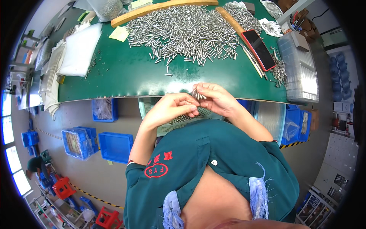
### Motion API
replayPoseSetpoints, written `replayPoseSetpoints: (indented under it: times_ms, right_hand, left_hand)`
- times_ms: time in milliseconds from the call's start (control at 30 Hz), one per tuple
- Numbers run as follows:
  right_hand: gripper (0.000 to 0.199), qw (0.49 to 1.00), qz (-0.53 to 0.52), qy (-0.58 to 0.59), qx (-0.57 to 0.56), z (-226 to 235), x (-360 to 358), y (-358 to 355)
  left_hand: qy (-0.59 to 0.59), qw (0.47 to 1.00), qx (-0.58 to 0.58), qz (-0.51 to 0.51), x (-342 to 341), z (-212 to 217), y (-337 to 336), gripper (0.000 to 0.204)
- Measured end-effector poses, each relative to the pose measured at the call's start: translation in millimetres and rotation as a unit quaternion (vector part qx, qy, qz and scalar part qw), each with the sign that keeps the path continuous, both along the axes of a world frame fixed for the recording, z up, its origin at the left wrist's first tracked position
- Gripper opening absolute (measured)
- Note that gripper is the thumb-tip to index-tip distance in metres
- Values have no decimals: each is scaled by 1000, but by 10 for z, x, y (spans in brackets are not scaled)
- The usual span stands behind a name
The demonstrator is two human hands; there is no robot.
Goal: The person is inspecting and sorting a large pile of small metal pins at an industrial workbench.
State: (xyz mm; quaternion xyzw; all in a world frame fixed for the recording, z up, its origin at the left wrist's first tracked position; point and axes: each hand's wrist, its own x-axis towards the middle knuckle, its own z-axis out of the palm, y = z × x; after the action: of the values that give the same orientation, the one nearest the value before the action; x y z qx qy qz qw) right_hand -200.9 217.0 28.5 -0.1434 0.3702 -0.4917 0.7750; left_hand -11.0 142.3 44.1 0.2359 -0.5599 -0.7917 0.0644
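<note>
at table edge, left hand (173, 108) and right hand (217, 100) grips pinching metal pins (198, 94)

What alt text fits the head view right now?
Both hands, left hand and right hand, pinch a small bundle of metal pins at the green table's near edge. A large pin pile lies beyond, a phone at right.

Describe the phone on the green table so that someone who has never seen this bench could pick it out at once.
Start at the green table and its big heap of small metal pins. Just right of the heap, past a wooden strip, lies the phone, slanted, screen up. It is the only flat dark rectangle with a red rim; everything around it is silvery metal, wood or clear plastic.
</note>
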Motion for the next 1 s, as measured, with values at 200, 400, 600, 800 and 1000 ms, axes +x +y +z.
replayPoseSetpoints:
  times_ms: [200,400,600,800,1000]
  right_hand:
    - [26,999,26,-10,16,-86,-52,60]
    - [21,844,144,438,-273,70,1,80]
    - [21,861,97,430,-253,41,-46,96]
    - [21,867,107,415,-255,20,-48,104]
    - [21,865,107,423,-247,-7,-61,100]
  left_hand:
    - [-153,949,-229,155,105,-13,-134,18]
    - [-194,660,-703,179,-145,-258,-152,31]
    - [-244,600,-749,143,-333,-324,-161,42]
    - [-210,614,-734,202,-301,-218,-340,28]
    - [-326,471,-741,350,411,-147,-919,12]
